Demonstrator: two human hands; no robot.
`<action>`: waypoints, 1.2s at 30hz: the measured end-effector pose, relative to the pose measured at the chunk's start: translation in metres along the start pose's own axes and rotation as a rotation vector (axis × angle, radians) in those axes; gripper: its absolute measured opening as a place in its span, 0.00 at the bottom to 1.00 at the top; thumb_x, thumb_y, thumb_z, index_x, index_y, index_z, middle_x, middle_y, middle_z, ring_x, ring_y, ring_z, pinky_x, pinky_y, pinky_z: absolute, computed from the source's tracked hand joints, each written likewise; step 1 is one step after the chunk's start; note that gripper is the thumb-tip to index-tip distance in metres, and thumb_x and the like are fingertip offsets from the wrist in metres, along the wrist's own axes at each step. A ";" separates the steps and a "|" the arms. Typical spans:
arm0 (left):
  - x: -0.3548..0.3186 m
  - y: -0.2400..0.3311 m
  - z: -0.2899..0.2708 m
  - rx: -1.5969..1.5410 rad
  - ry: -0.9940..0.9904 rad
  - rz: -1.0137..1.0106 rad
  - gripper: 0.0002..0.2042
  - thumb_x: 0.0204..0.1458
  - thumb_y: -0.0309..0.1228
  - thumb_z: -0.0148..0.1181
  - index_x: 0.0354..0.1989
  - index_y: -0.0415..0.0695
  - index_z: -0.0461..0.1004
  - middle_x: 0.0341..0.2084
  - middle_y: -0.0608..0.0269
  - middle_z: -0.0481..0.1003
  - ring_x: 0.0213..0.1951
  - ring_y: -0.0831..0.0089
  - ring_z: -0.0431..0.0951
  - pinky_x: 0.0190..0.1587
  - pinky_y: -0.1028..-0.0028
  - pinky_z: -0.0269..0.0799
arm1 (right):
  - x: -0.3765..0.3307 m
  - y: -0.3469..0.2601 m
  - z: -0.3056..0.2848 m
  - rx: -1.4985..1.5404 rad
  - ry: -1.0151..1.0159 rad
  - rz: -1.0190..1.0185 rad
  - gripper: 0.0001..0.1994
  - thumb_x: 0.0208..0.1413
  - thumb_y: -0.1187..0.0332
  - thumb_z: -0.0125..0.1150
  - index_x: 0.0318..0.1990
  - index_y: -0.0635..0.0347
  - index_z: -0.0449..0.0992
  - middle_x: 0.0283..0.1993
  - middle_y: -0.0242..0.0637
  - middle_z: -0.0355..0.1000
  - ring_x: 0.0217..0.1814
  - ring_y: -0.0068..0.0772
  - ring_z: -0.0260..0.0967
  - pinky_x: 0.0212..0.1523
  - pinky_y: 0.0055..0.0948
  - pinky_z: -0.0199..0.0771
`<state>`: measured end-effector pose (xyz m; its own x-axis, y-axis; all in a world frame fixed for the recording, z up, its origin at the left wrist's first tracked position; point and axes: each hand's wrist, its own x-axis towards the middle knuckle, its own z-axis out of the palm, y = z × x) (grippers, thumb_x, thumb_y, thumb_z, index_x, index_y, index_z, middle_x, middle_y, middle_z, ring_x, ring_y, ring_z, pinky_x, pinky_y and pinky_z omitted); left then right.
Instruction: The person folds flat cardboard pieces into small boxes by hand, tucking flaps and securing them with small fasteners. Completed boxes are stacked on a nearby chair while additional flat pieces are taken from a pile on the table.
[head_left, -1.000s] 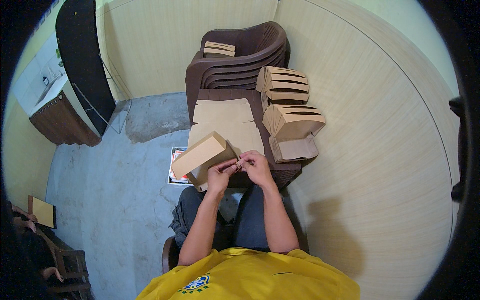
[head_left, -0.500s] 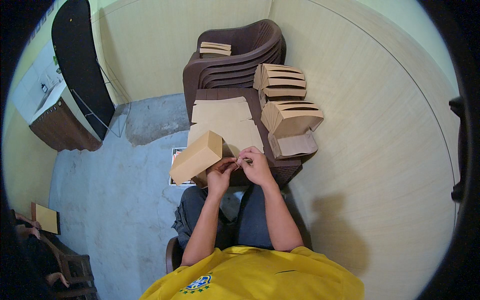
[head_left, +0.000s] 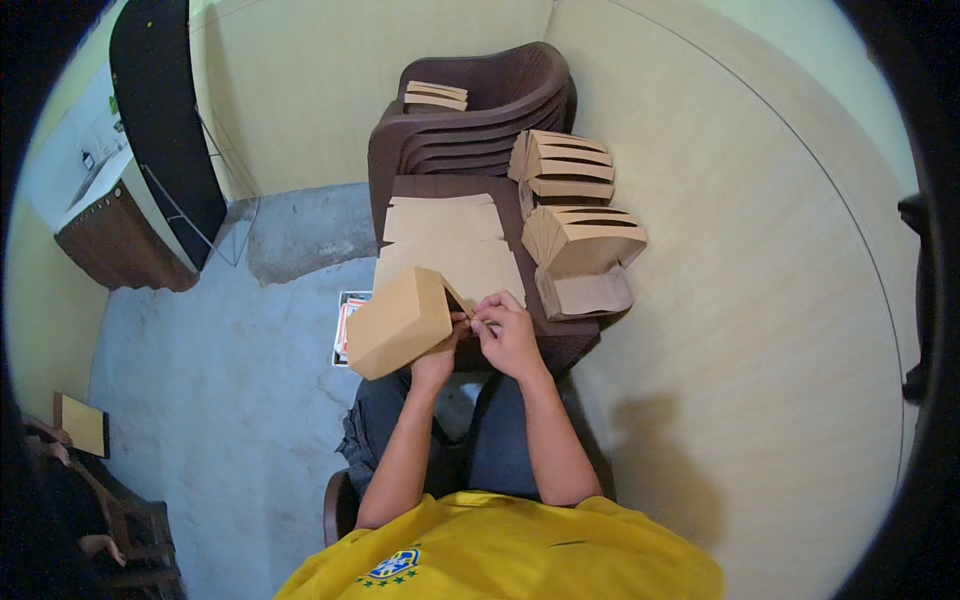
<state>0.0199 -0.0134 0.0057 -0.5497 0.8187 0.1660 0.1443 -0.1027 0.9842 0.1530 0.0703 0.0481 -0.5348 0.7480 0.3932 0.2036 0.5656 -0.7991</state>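
A folded brown cardboard box [head_left: 400, 322] is held over my lap, tilted out to the left. My left hand [head_left: 437, 362] grips its right end from below. My right hand [head_left: 506, 332] pinches the box's end flap with closed fingers. Just beyond my hands lie flat unfolded cardboard blanks [head_left: 447, 245] on a dark brown table [head_left: 560, 340].
Stacks of folded boxes [head_left: 583, 240] stand on the table's right side, more [head_left: 560, 165] behind them. A stack of brown plastic chairs [head_left: 480, 120] holds a few flat blanks [head_left: 435, 95]. A cream wall runs along the right. The grey concrete floor [head_left: 200, 400] spreads left, with a printed sheet [head_left: 345, 325].
The box has swung further out to the left and turned, showing a broad face. Both hands stay at its right end, working the flap.
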 end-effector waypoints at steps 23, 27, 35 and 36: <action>0.003 -0.002 0.021 -0.301 0.136 -0.071 0.08 0.67 0.23 0.65 0.51 0.39 0.79 0.43 0.62 0.82 0.43 0.75 0.82 0.47 0.72 0.80 | -0.001 0.011 0.001 0.300 0.028 0.115 0.03 0.62 0.78 0.69 0.40 0.68 0.86 0.53 0.41 0.77 0.52 0.33 0.80 0.49 0.31 0.87; 0.004 0.003 0.017 -0.260 0.132 0.040 0.05 0.67 0.22 0.64 0.48 0.38 0.79 0.41 0.63 0.82 0.41 0.76 0.81 0.46 0.73 0.78 | -0.004 0.010 0.006 0.462 0.097 0.147 0.04 0.62 0.78 0.70 0.43 0.68 0.86 0.53 0.39 0.77 0.52 0.31 0.80 0.53 0.29 0.84; 0.004 0.009 0.020 -0.176 0.241 0.001 0.05 0.65 0.21 0.65 0.47 0.37 0.79 0.37 0.62 0.84 0.40 0.76 0.83 0.45 0.74 0.78 | -0.009 0.002 0.018 0.371 0.070 0.125 0.07 0.64 0.81 0.68 0.48 0.69 0.86 0.56 0.40 0.74 0.56 0.32 0.79 0.58 0.30 0.84; 0.004 0.009 0.020 -0.123 0.249 -0.004 0.06 0.65 0.22 0.65 0.48 0.37 0.79 0.38 0.62 0.84 0.40 0.76 0.83 0.45 0.73 0.78 | -0.010 -0.001 0.019 0.380 0.067 0.127 0.08 0.65 0.82 0.67 0.48 0.70 0.85 0.57 0.40 0.74 0.57 0.31 0.78 0.60 0.30 0.84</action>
<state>0.0354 -0.0002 0.0139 -0.7373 0.6569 0.1576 0.0495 -0.1801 0.9824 0.1425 0.0556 0.0360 -0.4681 0.8315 0.2991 -0.0600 0.3078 -0.9496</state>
